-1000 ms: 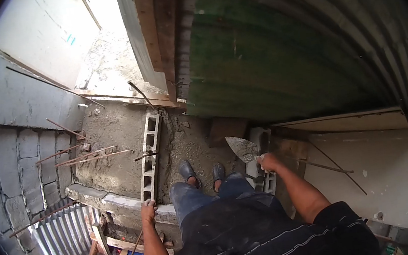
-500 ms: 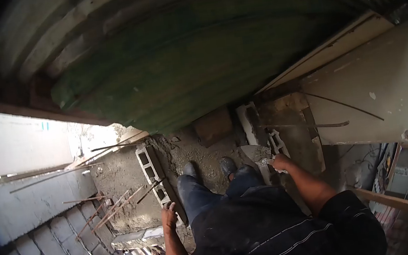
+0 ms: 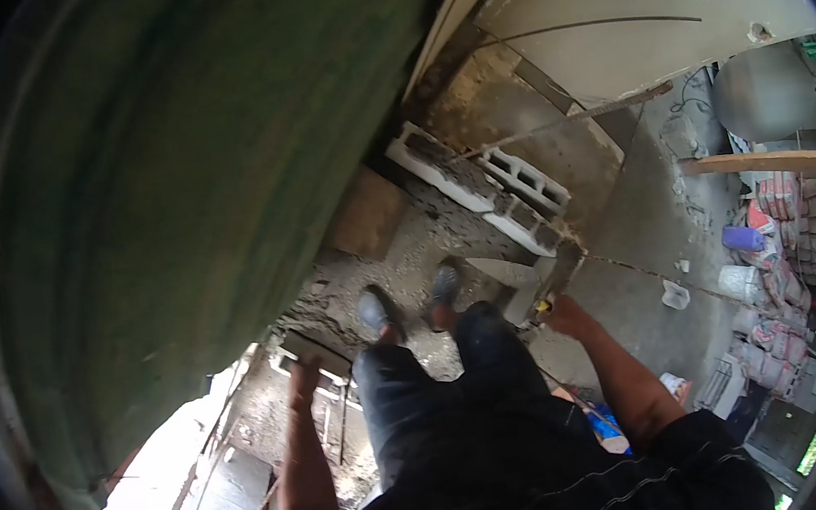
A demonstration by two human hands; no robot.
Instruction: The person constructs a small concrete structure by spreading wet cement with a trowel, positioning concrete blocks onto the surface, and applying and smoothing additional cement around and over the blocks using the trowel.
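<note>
My right hand [image 3: 564,316] is closed around the handle of a trowel [image 3: 503,274], and a bit of yellow shows at the grip. The grey blade points up and left, low beside a row of hollow concrete blocks [image 3: 466,188] topped with dark mortar. Another hollow block [image 3: 525,181] stands just behind that row. On the other side, my left hand [image 3: 305,369] is at a concrete block [image 3: 316,350] near the green sheet. Its fingers are dark and blurred, so whether they grip the block cannot be made out. My shoes are on the rough floor between the blocks.
A large green sheet [image 3: 168,182] hangs close at left. A brown board [image 3: 366,214] lies ahead of my feet. A steel bar [image 3: 574,117] juts over the blocks. At right are a wooden beam [image 3: 770,163], stacked bags [image 3: 813,229] and a purple container [image 3: 743,238].
My view has turned to the right, bringing the bags into sight. My left hand has moved up and left; my right hand still holds the trowel, its blade now pointing more upward.
</note>
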